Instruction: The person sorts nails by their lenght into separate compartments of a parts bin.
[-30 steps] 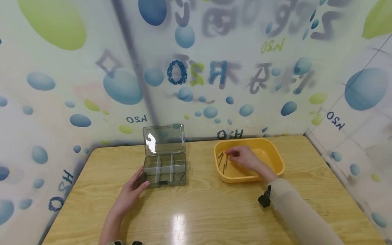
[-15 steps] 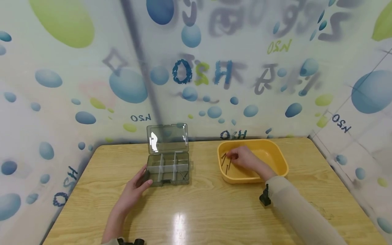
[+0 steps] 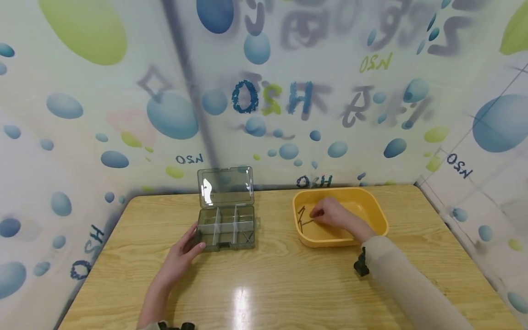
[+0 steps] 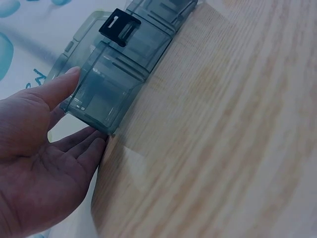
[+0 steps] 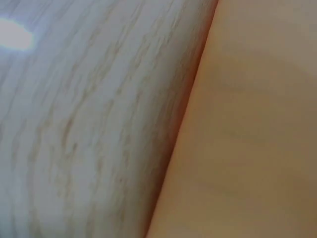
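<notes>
In the head view, my left hand (image 3: 181,254) holds the left side of a smoky clear compartment box (image 3: 224,227), whose lid (image 3: 226,185) stands raised at the back. The left wrist view shows the thumb (image 4: 62,88) against the box's front corner and the other fingers along its side, low by the table. Over a yellow tray (image 3: 371,233), my right hand (image 3: 336,214) reaches in with bent fingers and pinches a thin dark screw (image 3: 307,222) by one end. Several similar screws (image 3: 301,212) lie at the tray's left end. Crossed thin pieces (image 3: 248,236) sit in the box's front right compartment.
Both containers stand toward the back of the wooden table (image 3: 264,279), with a patterned wall (image 3: 272,151) close behind. Bare tabletop separates box and tray. The right wrist view shows only wood grain and the tray's blurred yellow wall (image 5: 247,124).
My right fingers have drawn slightly right inside the tray, and the screw at their tips has swung from near upright to nearly level. The left hand keeps its place on the box.
</notes>
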Motion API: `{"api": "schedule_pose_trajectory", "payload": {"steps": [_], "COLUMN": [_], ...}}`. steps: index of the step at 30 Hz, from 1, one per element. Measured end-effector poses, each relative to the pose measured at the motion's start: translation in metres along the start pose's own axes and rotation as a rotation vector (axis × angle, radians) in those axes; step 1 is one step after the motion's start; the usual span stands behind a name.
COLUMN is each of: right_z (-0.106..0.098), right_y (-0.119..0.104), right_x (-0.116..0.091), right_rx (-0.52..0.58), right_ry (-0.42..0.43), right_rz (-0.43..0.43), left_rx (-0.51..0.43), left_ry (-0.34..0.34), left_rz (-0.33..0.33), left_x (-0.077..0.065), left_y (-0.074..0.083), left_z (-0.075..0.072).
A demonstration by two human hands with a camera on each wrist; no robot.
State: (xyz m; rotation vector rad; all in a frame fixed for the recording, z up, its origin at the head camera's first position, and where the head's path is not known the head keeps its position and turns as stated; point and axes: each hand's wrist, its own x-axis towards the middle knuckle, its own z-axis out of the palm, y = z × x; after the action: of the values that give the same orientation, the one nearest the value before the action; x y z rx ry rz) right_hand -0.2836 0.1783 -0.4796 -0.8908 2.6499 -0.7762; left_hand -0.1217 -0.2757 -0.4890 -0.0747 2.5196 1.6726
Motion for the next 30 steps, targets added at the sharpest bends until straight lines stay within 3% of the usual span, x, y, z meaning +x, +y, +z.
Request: {"api": "schedule_pose_trajectory", "payload": {"steps": [4,11,19,30], "right_z": [-0.002,-0.002,0.005,0.005], "right_y": [0.002,0.004,-0.008,-0.001], "right_x": [-0.002,-0.003,-0.005,-0.013], "right_rx": [0.017,-0.010,-0.164,-0.080], "right_ry": [-0.007,-0.006,-0.019,0.043], "right_rz": [0.031,0.013,-0.060,0.027], "left_rx": [0.010,0.017,0.024,0.045], "left_ry": [0.009,0.009,0.021,0.021], "left_rz": [0.012,0.022,0.063,0.040], "left_x": [0.000,0.001,-0.002,0.000], "left_y": [0.000,0.001,-0.001,-0.002], "left_z": [0.000,0.000,-0.001,0.002]}}
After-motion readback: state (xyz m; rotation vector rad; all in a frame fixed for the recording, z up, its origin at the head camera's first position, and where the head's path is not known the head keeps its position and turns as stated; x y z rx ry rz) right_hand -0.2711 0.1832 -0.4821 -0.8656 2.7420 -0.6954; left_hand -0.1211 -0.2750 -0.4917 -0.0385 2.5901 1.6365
